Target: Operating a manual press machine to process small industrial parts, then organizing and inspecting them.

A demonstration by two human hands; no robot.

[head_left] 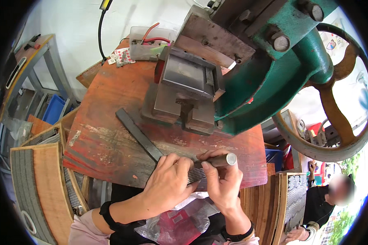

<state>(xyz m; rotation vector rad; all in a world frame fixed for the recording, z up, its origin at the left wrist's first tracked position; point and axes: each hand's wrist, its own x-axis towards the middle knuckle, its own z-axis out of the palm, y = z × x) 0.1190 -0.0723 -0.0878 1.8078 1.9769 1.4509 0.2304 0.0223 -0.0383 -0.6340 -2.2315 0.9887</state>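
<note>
My left hand (167,177) is closed around a small bundle of thin ridged metal pieces (196,175), just over the table's front edge. A short round metal bar (224,160) lies across the top of the bundle, gripped by my right hand (224,181) between thumb and fingers. The bar's flat end points right; its other end is hidden by my fingers. Beside my left hand, a dark flat metal bar (137,132) rests slantwise on the worn reddish table (106,98). Below my hands, a clear plastic bag with something pink (176,222) lies on my lap.
A green press (249,94) with a large handwheel (335,151) stands at the right, a steel fixture (188,79) on its base. Behind sits a clear bin (145,51) with red-handled pliers. Wooden trays of metal pieces (45,183) flank the table. Another person (321,202) is far right.
</note>
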